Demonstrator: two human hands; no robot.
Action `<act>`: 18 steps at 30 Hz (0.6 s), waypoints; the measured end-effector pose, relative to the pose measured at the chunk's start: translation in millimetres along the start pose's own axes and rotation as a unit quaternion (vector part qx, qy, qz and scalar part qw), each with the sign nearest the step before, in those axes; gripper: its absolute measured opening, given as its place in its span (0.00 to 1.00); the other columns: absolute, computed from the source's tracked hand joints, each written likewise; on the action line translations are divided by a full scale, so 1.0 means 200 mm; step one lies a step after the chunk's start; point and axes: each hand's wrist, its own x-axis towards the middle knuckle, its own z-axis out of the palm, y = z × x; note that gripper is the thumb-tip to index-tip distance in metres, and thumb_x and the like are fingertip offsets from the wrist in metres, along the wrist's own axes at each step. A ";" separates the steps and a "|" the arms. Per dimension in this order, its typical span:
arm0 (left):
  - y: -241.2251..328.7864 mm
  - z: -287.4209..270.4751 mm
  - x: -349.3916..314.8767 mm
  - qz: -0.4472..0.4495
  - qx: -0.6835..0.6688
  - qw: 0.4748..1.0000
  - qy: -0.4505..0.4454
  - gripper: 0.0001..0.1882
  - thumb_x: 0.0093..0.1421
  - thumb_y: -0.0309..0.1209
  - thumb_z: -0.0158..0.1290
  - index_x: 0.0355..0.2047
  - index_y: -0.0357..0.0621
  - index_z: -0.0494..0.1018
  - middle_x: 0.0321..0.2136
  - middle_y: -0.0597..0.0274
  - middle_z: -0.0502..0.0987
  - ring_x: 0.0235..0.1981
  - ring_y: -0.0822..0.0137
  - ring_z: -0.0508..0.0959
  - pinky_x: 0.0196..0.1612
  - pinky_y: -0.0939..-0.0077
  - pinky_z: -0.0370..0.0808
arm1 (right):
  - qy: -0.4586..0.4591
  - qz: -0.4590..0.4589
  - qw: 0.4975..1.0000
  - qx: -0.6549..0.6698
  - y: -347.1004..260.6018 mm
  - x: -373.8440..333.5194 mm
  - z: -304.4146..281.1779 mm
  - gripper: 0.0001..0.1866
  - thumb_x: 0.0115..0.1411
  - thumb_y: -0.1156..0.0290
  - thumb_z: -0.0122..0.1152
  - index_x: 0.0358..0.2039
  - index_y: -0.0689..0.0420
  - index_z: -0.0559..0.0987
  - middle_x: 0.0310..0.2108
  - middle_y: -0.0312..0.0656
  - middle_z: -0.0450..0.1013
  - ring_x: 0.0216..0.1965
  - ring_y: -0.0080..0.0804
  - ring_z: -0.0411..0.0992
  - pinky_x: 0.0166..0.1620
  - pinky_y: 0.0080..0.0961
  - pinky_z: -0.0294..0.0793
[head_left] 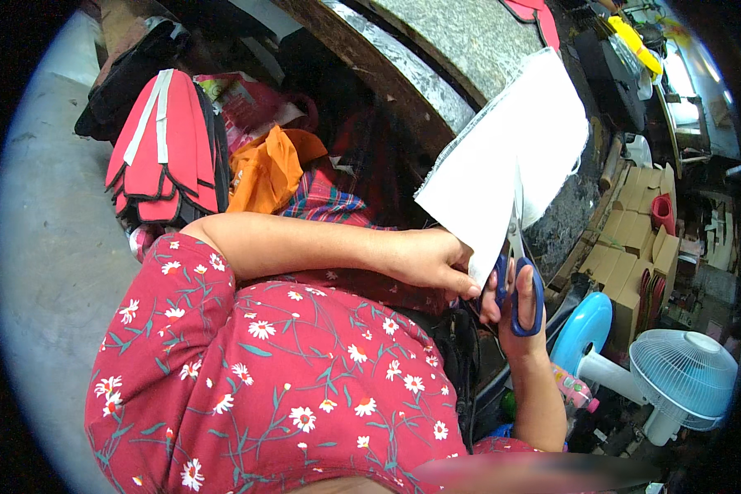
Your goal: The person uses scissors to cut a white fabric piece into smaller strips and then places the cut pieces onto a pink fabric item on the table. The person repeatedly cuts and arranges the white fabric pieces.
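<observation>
A white piece of cloth (502, 140) with frayed edges reaches from my hands up over the edge of a grey worktop. My left hand (432, 262) pinches its lower corner between thumb and fingers. In my right hand (514, 300) is a pair of scissors (538, 309) with dark blue handles; thumb and fingers sit in the loops. The metal blades point up along the cloth, close to my left thumb. Part of the blades blends with the white fabric, so I cannot tell how far apart they are.
Red pieces with black edging (160, 140) are stacked at the left, beside orange cloth (267, 169) and plaid fabric (325, 198). The grey worktop (445, 41) lies ahead. Cardboard boxes (626, 247), a blue fan (685, 375) and a pink-labelled bottle (575, 387) stand at the right.
</observation>
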 end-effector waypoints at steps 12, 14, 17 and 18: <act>0.05 -0.01 -0.04 0.016 0.049 0.998 -0.023 0.16 0.64 0.39 0.54 0.35 0.36 0.77 0.24 0.61 0.79 0.27 0.71 0.79 0.33 0.74 0.76 | -0.012 0.004 0.998 0.064 -0.08 0.14 0.02 0.31 0.64 0.38 0.45 0.33 0.58 0.71 0.15 0.36 0.64 0.17 0.22 0.62 0.22 0.19 0.63; 0.05 -0.02 -0.06 0.052 0.055 0.997 -0.007 0.16 0.63 0.39 0.54 0.32 0.35 0.78 0.23 0.60 0.79 0.26 0.70 0.79 0.31 0.74 0.76 | -0.009 0.013 0.999 0.036 -0.09 0.15 0.02 0.32 0.64 0.34 0.41 0.31 0.54 0.71 0.14 0.32 0.62 0.15 0.18 0.60 0.21 0.16 0.60; 0.05 -0.03 -0.06 0.036 0.080 0.996 -0.025 0.15 0.64 0.39 0.54 0.32 0.36 0.77 0.23 0.60 0.79 0.26 0.70 0.79 0.32 0.75 0.75 | -0.021 -0.005 1.000 0.008 -0.12 0.19 0.03 0.36 0.62 0.30 0.39 0.37 0.56 0.73 0.15 0.30 0.63 0.17 0.18 0.58 0.24 0.16 0.58; 0.05 -0.03 -0.06 0.015 0.093 0.995 -0.033 0.15 0.65 0.38 0.53 0.32 0.37 0.77 0.24 0.61 0.78 0.27 0.70 0.79 0.32 0.75 0.75 | -0.017 -0.023 1.000 0.007 -0.12 0.22 0.04 0.38 0.61 0.30 0.39 0.39 0.56 0.74 0.16 0.30 0.63 0.17 0.18 0.58 0.26 0.17 0.58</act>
